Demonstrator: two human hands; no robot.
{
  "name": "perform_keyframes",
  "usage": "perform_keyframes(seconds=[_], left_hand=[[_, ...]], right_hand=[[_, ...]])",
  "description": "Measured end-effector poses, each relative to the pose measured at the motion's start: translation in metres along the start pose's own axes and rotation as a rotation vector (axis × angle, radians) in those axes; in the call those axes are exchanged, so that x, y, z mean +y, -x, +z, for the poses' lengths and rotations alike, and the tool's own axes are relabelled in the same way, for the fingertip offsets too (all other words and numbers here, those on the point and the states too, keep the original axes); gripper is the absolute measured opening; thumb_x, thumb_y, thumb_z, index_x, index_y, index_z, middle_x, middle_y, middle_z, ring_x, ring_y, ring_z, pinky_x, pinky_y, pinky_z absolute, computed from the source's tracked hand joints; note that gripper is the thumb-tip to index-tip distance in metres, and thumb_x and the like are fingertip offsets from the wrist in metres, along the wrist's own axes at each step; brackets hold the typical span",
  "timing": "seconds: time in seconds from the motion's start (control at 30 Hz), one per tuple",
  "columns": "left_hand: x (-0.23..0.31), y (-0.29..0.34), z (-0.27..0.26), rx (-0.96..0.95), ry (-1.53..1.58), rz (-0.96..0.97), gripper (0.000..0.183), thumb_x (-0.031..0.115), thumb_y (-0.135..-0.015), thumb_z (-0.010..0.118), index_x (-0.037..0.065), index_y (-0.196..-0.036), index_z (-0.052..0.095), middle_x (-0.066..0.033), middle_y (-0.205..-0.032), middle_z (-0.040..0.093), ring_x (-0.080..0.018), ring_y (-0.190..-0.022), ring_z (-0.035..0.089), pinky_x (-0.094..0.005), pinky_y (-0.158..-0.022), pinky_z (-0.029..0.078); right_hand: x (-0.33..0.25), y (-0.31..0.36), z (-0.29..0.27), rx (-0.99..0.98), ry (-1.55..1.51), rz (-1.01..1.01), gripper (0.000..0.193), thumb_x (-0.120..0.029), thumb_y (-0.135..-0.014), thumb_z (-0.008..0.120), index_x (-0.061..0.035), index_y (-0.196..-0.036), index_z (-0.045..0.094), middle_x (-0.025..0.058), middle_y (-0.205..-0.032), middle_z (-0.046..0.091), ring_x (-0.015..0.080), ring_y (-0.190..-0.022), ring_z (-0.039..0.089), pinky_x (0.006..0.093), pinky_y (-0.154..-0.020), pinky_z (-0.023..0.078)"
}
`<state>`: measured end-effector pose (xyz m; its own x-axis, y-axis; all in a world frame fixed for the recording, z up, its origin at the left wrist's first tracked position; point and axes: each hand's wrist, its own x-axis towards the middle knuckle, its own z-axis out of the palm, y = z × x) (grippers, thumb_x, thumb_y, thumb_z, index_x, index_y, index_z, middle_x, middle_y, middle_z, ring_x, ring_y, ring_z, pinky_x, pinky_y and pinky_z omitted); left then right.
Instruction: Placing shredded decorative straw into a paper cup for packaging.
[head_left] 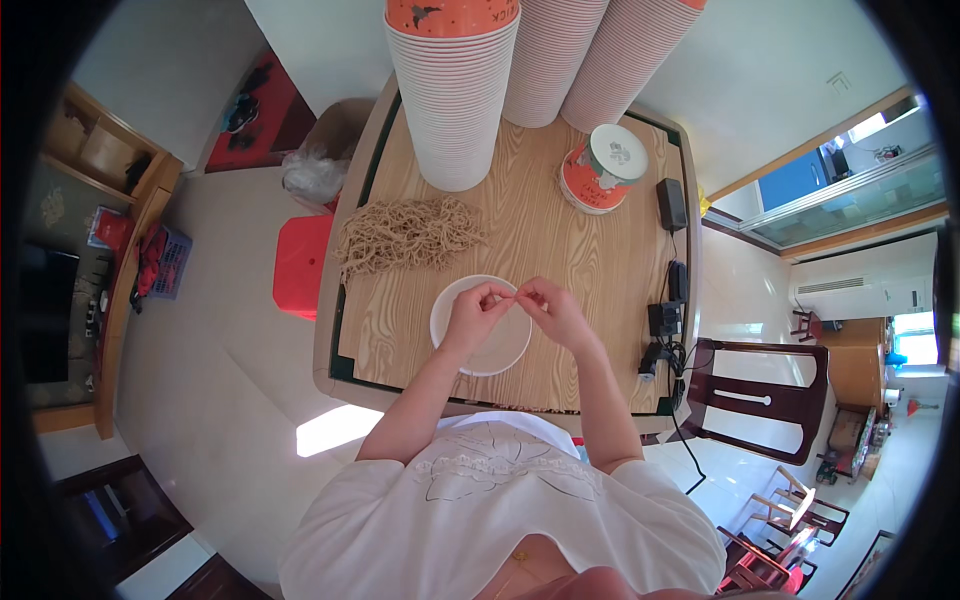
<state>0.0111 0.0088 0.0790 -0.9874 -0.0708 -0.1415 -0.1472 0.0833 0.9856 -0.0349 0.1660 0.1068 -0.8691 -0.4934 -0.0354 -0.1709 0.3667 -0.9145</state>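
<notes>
Over the rim of a white round paper bowl (512, 350), my left hand (478, 310) and my right hand (558, 312) meet fingertip to fingertip. Both are closed in a pinch. Whatever lies between the fingertips is too small to make out. A tangled heap of tan twine-like strands (410, 235) lies on the wooden table (540, 240), beyond and left of the bowl. The bowl's inside is pale, and my left hand covers part of it.
Tall stacks of white paper tubs (450, 110) rise at the table's far side. An orange tub with a white-topped cup (605, 170) stands far right. Black power adapters (662, 320) and cables line the right edge. A red stool (301, 265) and a dark chair (755, 395) flank the table.
</notes>
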Motion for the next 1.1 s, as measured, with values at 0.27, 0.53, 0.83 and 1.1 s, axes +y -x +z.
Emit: perform_keyframes(seconds=[0.27, 0.53, 0.83, 1.1], left_hand=[[-0.011, -0.002, 0.001, 0.001, 0.236, -0.208, 0.008, 0.008, -0.075, 0.063, 0.003, -0.082, 0.063, 0.0052, -0.064, 0.05, -0.0026, -0.058, 0.042, -0.0173, -0.052, 0.034], [-0.005, 0.003, -0.009, -0.048, 0.437, -0.364, 0.008, 0.008, -0.078, 0.06, 0.003, -0.084, 0.062, 0.0048, -0.064, 0.051, -0.0015, -0.053, 0.041, -0.0162, -0.045, 0.03], [-0.008, 0.004, -0.005, -0.099, 0.521, -0.373, 0.009, 0.01, -0.079, 0.06, 0.003, -0.084, 0.061, 0.0051, -0.06, 0.048, -0.0009, -0.045, 0.035, -0.0171, -0.038, 0.022], [-0.005, 0.004, -0.001, -0.112, 0.543, -0.388, 0.008, 0.01, -0.079, 0.06, 0.004, -0.083, 0.061, 0.0049, -0.058, 0.046, -0.001, -0.044, 0.035, -0.0177, -0.036, 0.022]], right_hand=[[0.005, 0.002, 0.0, -0.001, -0.001, -0.003, 0.015, -0.006, -0.074, 0.063, -0.0013, -0.087, 0.056, 0.0063, -0.07, 0.056, 0.0133, -0.062, 0.052, 0.025, -0.058, 0.043], [-0.01, 0.0, 0.0, 0.037, -0.02, -0.065, 0.016, -0.003, -0.071, 0.064, -0.0041, -0.086, 0.06, 0.0044, -0.076, 0.056, 0.0144, -0.066, 0.052, 0.0251, -0.06, 0.042], [-0.002, 0.002, 0.001, 0.052, 0.046, -0.076, 0.015, -0.003, -0.072, 0.063, -0.0045, -0.086, 0.062, 0.0064, -0.079, 0.058, 0.0185, -0.07, 0.055, 0.0265, -0.062, 0.043], [0.002, 0.003, -0.002, 0.045, 0.03, -0.166, 0.012, -0.003, -0.073, 0.062, -0.0024, -0.085, 0.061, 0.009, -0.075, 0.058, 0.022, -0.07, 0.056, 0.0292, -0.061, 0.044]])
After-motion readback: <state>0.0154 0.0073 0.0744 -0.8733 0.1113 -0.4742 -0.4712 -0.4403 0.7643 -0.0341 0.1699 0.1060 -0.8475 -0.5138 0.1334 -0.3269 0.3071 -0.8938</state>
